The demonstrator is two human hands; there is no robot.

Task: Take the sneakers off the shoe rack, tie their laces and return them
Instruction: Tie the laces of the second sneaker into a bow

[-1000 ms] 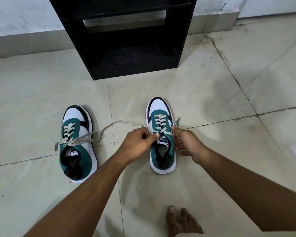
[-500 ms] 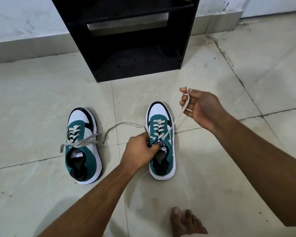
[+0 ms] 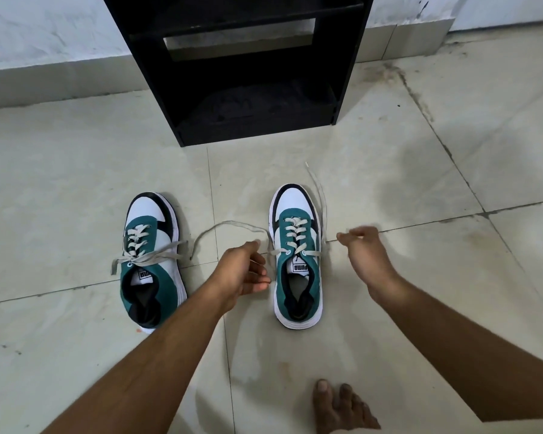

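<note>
Two teal, white and black sneakers stand on the tiled floor, toes toward the rack. The left sneaker (image 3: 151, 261) has loose laces lying across it. My hands work at the right sneaker (image 3: 297, 258). On its left, my left hand (image 3: 245, 270) has its fingers curled loosely around the left lace (image 3: 232, 225), which arcs away to the left. On its right, my right hand (image 3: 364, 255) pinches the right lace (image 3: 322, 202). That lace's free end trails up past the toe, blurred. Both laces run out sideways from the top eyelets, untied.
The black shoe rack (image 3: 248, 73) stands against the wall just beyond the sneakers, with nothing on its bottom shelf. My bare foot (image 3: 339, 408) rests on the floor near the bottom edge, behind the right sneaker. Pale floor tiles spread to either side.
My right hand came down from its raised position to beside the right sneaker, the lace trailing behind it. My left hand moved off the tongue to the shoe's left side.
</note>
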